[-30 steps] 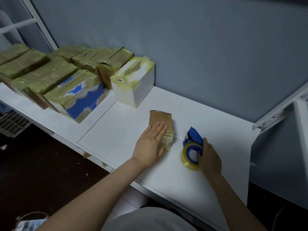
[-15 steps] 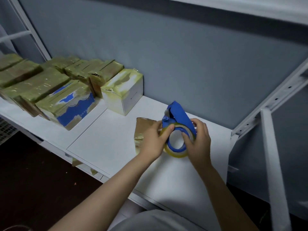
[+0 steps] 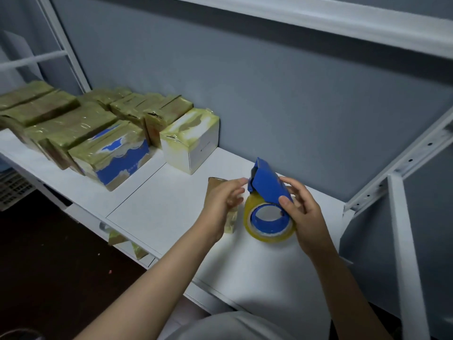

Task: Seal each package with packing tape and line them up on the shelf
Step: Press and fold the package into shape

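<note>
Right hand [image 3: 302,217] grips the tape dispenser [image 3: 266,185]; left hand [image 3: 221,204] hovers alongside, fingers [image 3: 234,184] loosely curled

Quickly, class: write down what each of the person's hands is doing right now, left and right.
Left hand: loosely curled beside the blue plastic tape dispenser; whether it grips anything cannot be told.
Right hand: grips that dispenser.
</note>
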